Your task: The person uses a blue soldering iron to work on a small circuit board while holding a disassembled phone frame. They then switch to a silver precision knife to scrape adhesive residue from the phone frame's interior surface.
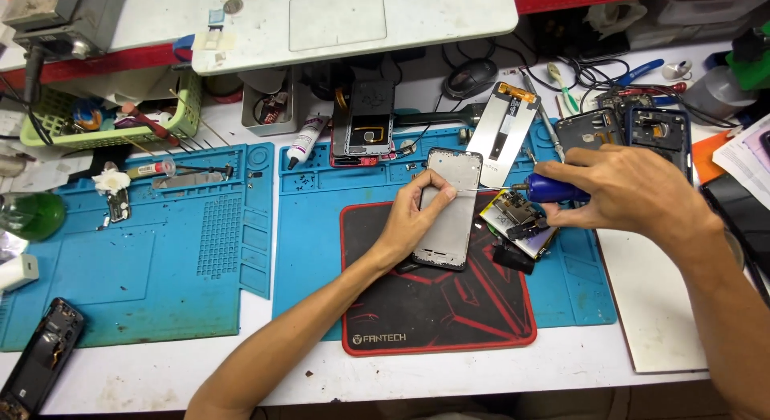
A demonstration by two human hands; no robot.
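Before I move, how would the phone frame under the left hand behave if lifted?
The phone frame looks thin and hollowed out, so probably light and slightly bendy. It lies flat on the pad, so it should slide rather than roll. The left hand steadies it, suggesting it shifts easily under the screwdriver.

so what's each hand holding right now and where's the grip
Left hand grips the grey phone frame by its left edge, near the top. Right hand holds a screwdriver by its blue handle.
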